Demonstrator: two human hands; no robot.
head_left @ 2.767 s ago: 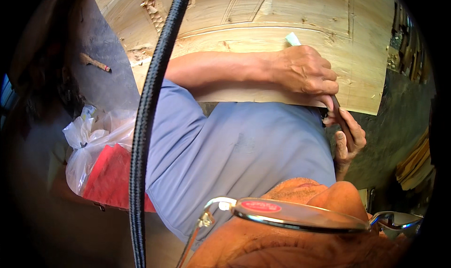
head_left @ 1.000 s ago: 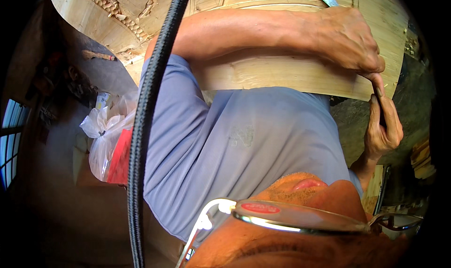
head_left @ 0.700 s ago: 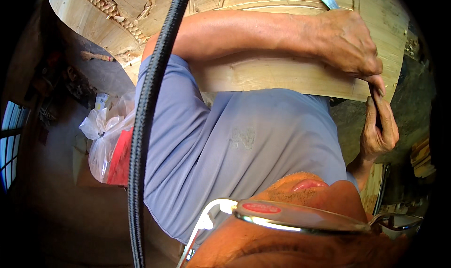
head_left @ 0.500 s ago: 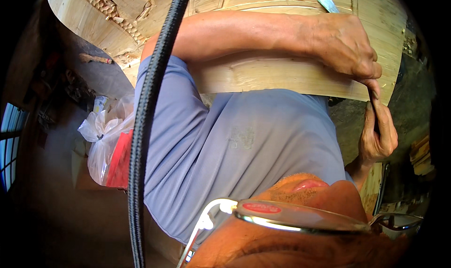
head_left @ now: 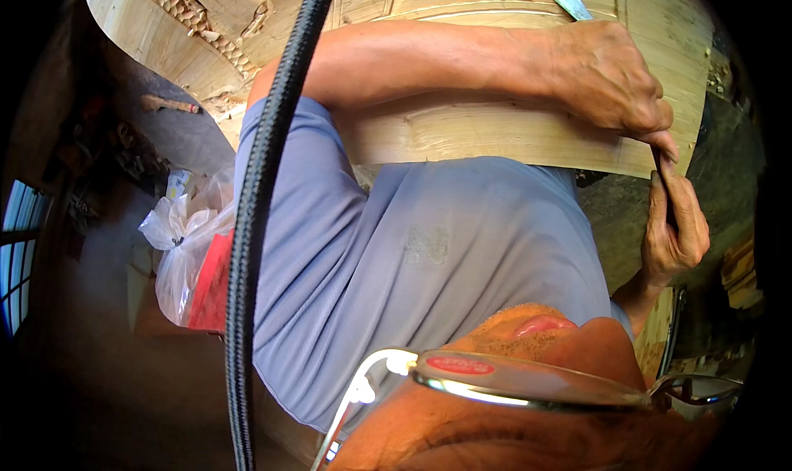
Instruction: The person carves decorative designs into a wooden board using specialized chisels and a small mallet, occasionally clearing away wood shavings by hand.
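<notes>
My left forearm crosses over a pale wooden panel [head_left: 495, 129], and my left hand [head_left: 617, 79] is closed near the panel's right end. Its thumb and fingertips are pinched together and meet the fingertips of my right hand [head_left: 678, 228], just off the near edge. The right hand is closed too, with thumb and index finger pointing up toward the left hand. A thin dark sliver shows between the fingers where they meet; I cannot make out what it is. Beyond my left wrist, a flat light-blue piece [head_left: 572, 3] lies on the panel, partly hidden by the hand.
Carved hollows [head_left: 194, 21] and wood chips mark the panel's far left. A wooden-handled tool [head_left: 169, 104] lies at the left. Nearer are a knotted clear plastic bag [head_left: 177, 248] and a red box [head_left: 210, 281]. A black braided cable [head_left: 262, 182] crosses the view. Wood pieces [head_left: 740, 273] are stacked at right.
Both hands have shifted slightly to the right, with their fingertips still together. The left fingertips point a little farther right. The panel and the light-blue piece stay nearly in place.
</notes>
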